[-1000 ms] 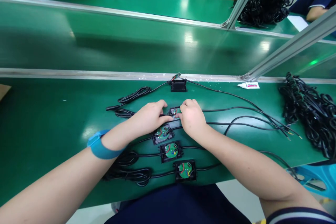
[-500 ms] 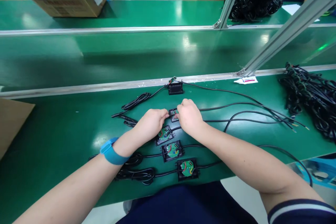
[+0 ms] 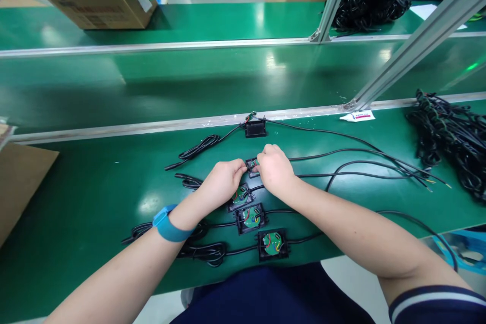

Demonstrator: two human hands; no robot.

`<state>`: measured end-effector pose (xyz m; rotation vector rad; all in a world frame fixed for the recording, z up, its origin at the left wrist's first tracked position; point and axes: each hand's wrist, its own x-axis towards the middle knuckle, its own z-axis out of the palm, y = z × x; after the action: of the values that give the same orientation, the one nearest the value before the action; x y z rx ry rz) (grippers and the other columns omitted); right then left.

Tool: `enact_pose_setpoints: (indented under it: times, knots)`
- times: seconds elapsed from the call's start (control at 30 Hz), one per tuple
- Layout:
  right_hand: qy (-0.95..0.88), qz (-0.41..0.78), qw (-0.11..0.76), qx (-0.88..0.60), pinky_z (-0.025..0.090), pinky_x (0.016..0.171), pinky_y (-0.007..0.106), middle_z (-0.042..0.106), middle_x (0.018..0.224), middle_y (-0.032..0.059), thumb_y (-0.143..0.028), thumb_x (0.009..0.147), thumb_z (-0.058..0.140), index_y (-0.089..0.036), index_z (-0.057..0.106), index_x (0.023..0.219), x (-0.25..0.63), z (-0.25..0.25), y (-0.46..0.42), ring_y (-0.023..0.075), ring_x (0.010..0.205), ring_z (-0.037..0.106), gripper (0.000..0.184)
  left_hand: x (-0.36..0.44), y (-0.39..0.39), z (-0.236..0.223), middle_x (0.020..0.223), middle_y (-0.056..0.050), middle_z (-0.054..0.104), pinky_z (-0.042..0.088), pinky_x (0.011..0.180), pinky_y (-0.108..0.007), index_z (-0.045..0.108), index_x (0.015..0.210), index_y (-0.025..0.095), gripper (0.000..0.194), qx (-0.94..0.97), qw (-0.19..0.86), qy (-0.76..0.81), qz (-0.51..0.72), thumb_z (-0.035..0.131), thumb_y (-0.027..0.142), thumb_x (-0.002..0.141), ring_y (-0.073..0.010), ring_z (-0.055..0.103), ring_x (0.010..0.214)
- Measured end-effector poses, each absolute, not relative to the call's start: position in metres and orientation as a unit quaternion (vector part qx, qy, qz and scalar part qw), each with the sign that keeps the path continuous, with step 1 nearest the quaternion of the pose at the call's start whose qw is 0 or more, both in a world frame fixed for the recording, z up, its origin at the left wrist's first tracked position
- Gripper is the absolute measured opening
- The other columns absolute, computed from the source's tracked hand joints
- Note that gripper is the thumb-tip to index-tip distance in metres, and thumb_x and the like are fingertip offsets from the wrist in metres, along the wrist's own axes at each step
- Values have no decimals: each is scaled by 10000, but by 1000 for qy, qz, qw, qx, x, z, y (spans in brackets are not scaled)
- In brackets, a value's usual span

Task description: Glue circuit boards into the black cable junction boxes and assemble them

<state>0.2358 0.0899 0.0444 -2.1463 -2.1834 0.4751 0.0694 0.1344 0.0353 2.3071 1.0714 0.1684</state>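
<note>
Pinching one case [image 3: 253, 175]: left hand [image 3: 225, 180] and, seemingly, right hand [image 3: 276, 168]; three nearer cases [image 3: 261, 247] hold boards [image 3: 273, 243], the far case's [image 3: 255, 129] sits outside.

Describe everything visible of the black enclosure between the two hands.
The black enclosure, plastic by its look, is open on top, showing a little of the electronics inside, too small to detail. The left hand pinches its left edge; the right hand covers its right side, beyond which a black cable extends. Whether it rests on the green workbench is unclear.
</note>
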Motion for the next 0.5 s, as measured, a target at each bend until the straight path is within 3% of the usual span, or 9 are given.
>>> enact_pose_setpoints:
  times: [0.17, 0.37, 0.5]
  knots:
    - [-710, 147, 25, -688, 438, 884, 362, 629, 1029, 144, -240, 932, 587, -131, 738, 943, 236, 41, 90, 271, 1016, 534, 187, 70, 130, 37, 701, -61, 668, 370, 602, -291, 594, 795, 200, 277, 891, 204, 404, -24, 377, 234, 963, -194, 598, 634]
    - [-719, 128, 30, -683, 444, 905, 367, 643, 1014, 155, -222, 929, 597, -96, 705, 995, 238, 42, 88, 269, 1006, 547, 178, 81, 139, 42, 733, -85, 712, 358, 564, -296, 630, 724, 201, 289, 892, 177, 409, -76, 421, 232, 921, -200, 628, 645]
    - [-766, 107, 68, -630, 436, 955, 397, 560, 1320, 212, -268, 974, 546, -99, 645, 1245, 245, 42, 71, 270, 1097, 532, 334, 84, 150, 44, 720, -76, 706, 365, 572, -290, 637, 671, 198, 293, 888, 212, 397, -90, 455, 245, 896, -194, 620, 649]
